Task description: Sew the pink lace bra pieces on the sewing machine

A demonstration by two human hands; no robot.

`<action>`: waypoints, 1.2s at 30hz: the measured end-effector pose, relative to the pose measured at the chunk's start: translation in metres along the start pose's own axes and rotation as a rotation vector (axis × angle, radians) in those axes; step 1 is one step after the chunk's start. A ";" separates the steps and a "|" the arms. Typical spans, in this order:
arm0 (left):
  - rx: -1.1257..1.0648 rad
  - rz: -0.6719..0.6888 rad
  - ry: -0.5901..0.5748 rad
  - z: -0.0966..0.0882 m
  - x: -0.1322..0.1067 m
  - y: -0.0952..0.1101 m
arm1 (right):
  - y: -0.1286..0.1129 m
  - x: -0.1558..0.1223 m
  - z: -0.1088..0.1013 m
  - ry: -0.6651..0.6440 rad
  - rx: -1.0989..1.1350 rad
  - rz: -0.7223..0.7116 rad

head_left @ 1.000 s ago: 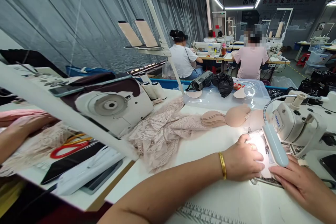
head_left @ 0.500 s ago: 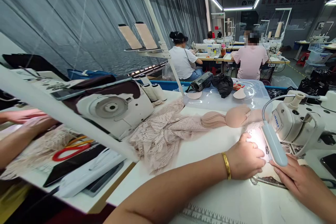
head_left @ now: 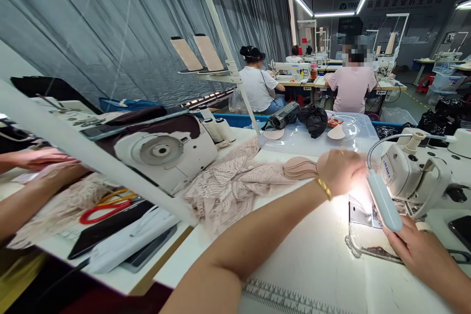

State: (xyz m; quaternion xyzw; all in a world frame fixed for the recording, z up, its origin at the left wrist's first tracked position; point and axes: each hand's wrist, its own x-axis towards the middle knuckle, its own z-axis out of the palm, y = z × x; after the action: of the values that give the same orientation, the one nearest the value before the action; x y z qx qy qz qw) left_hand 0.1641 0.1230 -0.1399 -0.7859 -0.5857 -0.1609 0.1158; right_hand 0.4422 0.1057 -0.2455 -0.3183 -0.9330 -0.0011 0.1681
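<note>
My left hand (head_left: 340, 172), with a gold bracelet on the wrist, is raised beside the sewing lamp (head_left: 384, 201). Motion smears its fingers, so I cannot tell whether they grip anything. Pale fabric lit by the lamp shows just below it, and beige bra cups (head_left: 300, 168) lie partly behind it. To the right of the metal needle plate (head_left: 362, 216), my right hand (head_left: 417, 248) lies low with thumb and fingers stretched out, partly hidden by the lamp; nothing shows in it. The white sewing machine (head_left: 412, 171) stands above this hand.
Pale lace fabric (head_left: 228, 181) is heaped on the left of the table. A second machine (head_left: 165, 152) stands beyond a slanting white pole. Red-handled scissors (head_left: 105, 211) and a co-worker's hands (head_left: 47, 164) are at far left. A clear plastic lid (head_left: 294, 144) holds a black bag.
My left hand has moved up and away from the needle plate, which now shows more fully. The right hand stays nearly in place by the lamp.
</note>
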 end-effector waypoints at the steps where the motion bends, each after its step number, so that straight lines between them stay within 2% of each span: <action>1: -0.001 -0.099 -0.004 -0.001 0.015 -0.005 | 0.000 0.000 0.000 -0.001 0.015 0.006; 3: 0.003 -0.265 -0.044 0.001 0.042 -0.011 | 0.000 0.000 0.001 0.003 0.058 0.027; 6: -0.019 -0.378 -0.134 0.013 0.071 -0.011 | 0.003 0.003 0.000 0.059 0.054 0.064; 8: -0.056 -0.402 -0.172 0.018 0.080 -0.009 | 0.009 0.006 -0.003 0.129 -0.012 0.073; 10: -0.099 -0.429 -0.153 0.013 0.081 -0.012 | 0.015 0.010 -0.006 0.169 -0.108 0.065; 12: -0.129 -0.479 -0.070 -0.004 0.073 -0.021 | 0.020 0.014 -0.008 0.172 -0.176 0.052; 14: -0.137 -0.549 0.050 -0.031 0.055 -0.034 | 0.021 0.017 -0.008 0.171 -0.210 0.052; 17: -0.122 -0.643 0.190 -0.067 0.009 -0.045 | 0.013 0.019 -0.009 0.177 -0.181 0.054; 19: -0.128 -0.653 0.211 -0.075 -0.030 -0.036 | 0.005 0.019 -0.010 0.174 -0.152 0.043; 21: -0.154 -0.606 0.173 -0.066 -0.071 -0.016 | -0.003 0.019 -0.013 0.169 -0.120 0.029; 23: -0.155 -0.488 0.151 -0.043 -0.106 0.008 | -0.009 0.018 -0.014 0.164 -0.088 0.017; 25: -0.029 -0.132 0.157 -0.018 -0.127 0.028 | -0.013 0.017 -0.014 0.149 -0.056 0.005; 26: -0.011 0.030 0.105 -0.009 -0.132 0.035 | -0.015 0.017 -0.014 0.135 -0.040 -0.002; 28: -0.037 0.263 -0.074 0.003 -0.128 0.043 | -0.017 0.016 -0.015 0.101 -0.011 -0.013; 30: -0.067 0.349 -0.251 0.006 -0.112 0.044 | -0.019 0.016 -0.016 0.070 0.015 -0.023; 31: -0.061 0.361 -0.303 0.005 -0.103 0.044 | -0.020 0.016 -0.017 0.058 0.026 -0.028; 33: -0.026 0.377 -0.316 0.004 -0.087 0.045 | -0.021 0.016 -0.019 0.040 0.045 -0.036; 36: -0.017 0.378 -0.254 0.006 -0.075 0.048 | -0.023 0.016 -0.021 0.000 0.104 -0.040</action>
State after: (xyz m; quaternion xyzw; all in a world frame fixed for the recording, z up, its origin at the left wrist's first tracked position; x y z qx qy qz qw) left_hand 0.1908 0.0457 -0.1745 -0.8965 -0.4367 -0.0413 0.0626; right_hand 0.4232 0.0942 -0.2184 -0.2906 -0.9379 0.0439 0.1846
